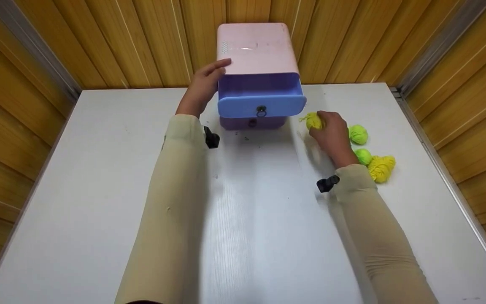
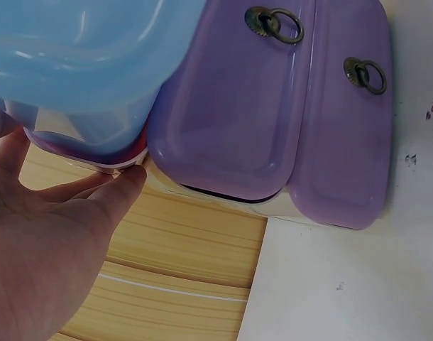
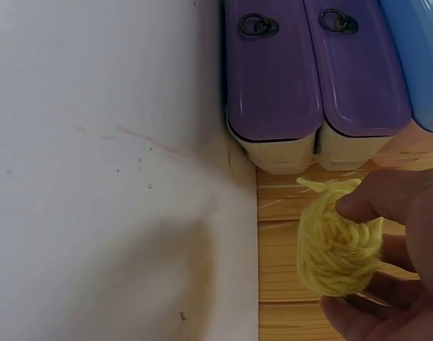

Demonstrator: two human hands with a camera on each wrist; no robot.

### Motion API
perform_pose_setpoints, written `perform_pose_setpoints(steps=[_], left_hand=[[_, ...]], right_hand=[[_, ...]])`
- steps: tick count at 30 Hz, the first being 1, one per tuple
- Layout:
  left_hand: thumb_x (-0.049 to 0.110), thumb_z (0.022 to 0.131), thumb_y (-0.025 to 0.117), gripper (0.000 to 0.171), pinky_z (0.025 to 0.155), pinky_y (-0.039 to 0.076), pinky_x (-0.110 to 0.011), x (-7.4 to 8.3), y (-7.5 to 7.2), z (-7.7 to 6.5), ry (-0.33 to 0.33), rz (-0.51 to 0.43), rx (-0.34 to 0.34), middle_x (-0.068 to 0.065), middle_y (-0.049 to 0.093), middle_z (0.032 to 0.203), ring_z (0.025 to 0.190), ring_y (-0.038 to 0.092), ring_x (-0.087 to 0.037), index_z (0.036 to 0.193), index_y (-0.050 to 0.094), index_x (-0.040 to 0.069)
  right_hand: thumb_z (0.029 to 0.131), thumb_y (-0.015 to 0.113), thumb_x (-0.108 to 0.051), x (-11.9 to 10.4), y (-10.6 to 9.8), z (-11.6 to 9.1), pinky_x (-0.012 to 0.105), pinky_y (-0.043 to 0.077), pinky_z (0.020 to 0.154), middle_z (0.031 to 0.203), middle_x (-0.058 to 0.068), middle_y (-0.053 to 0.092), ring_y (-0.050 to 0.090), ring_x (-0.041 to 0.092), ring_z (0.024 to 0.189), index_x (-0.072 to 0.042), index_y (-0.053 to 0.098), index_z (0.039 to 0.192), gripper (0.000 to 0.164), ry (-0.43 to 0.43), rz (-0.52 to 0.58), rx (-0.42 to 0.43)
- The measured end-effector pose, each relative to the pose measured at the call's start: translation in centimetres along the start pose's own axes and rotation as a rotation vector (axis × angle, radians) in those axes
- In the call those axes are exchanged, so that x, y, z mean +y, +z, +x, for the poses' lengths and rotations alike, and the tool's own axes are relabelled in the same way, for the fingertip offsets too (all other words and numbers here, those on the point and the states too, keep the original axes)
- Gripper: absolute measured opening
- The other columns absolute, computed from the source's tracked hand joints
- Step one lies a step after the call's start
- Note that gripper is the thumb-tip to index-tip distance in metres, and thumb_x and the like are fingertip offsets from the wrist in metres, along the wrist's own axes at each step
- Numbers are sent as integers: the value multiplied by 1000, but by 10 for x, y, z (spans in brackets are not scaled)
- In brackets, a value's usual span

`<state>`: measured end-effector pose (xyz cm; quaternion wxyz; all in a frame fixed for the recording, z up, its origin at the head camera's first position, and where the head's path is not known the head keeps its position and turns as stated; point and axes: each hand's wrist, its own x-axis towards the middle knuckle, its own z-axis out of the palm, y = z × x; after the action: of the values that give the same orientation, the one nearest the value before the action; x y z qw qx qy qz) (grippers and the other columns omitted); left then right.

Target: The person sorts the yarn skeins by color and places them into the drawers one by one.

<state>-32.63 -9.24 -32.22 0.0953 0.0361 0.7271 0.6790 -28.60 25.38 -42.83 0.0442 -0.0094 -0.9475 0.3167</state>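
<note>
A small pink-topped drawer box (image 1: 255, 48) stands at the table's back edge. Its blue top drawer (image 1: 238, 108) is pulled out, and the inside that shows is bare. Below it, two purple drawers (image 2: 227, 106) with ring pulls are closed. My left hand (image 1: 201, 88) rests against the box's left side, fingertips at the top edge and near the blue drawer. To the right of the drawer, my right hand (image 1: 333, 133) pinches a ball of yellow yarn (image 3: 337, 245) between thumb and fingers, held above the table with a loose strand sticking out.
On the right of the table lie two bright green yarn balls, the farther one (image 1: 358, 134) apart from the nearer one (image 1: 363, 156), which sits beside a yellow yarn ball (image 1: 381, 169). Wood-patterned panels (image 1: 141, 42) wall in the white table (image 1: 243, 236) at the back and sides.
</note>
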Motion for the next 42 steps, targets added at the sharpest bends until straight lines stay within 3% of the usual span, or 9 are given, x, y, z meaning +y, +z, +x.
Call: perform_pose_setpoints(steps=[8, 17, 28, 35, 42], left_hand=[[22, 103, 46, 35, 115, 32, -34, 2, 0, 2, -7, -6, 15, 7, 44, 149, 140, 38, -12, 135, 58, 25], [24, 103, 45, 35, 115, 32, -35, 2, 0, 3, -19, -6, 11, 8, 44, 149, 139, 38, -12, 135, 58, 27], [23, 103, 45, 35, 115, 32, -35, 3, 0, 3, -6, -15, 7, 8, 45, 148, 140, 37, -12, 135, 58, 26], [22, 103, 45, 35, 115, 33, -34, 0, -1, 4, 19, -15, 10, 6, 45, 148, 140, 38, -12, 136, 57, 23], [23, 103, 45, 35, 116, 31, -36, -2, 0, 4, -2, -7, 15, 8, 45, 148, 141, 36, -12, 135, 58, 25]], right_hand=[[86, 65, -22, -15, -10, -2, 53, 31, 111, 140, 22, 49, 43, 39, 132, -2, 51, 138, 57, -34, 7, 61], [89, 65, -23, -32, -22, -5, 49, 31, 113, 145, 15, 46, 41, 34, 135, -9, 47, 143, 58, 9, 24, 81], [90, 65, -21, -45, -33, -6, 46, 34, 113, 144, 14, 46, 43, 32, 134, -11, 48, 143, 57, -30, 52, 153], [88, 65, -19, -49, -37, -9, 47, 36, 111, 140, 17, 49, 46, 33, 131, -8, 52, 139, 55, -98, 56, 215], [90, 65, -23, -59, -42, -13, 39, 37, 112, 146, 9, 45, 44, 26, 134, -13, 48, 143, 57, -43, 50, 217]])
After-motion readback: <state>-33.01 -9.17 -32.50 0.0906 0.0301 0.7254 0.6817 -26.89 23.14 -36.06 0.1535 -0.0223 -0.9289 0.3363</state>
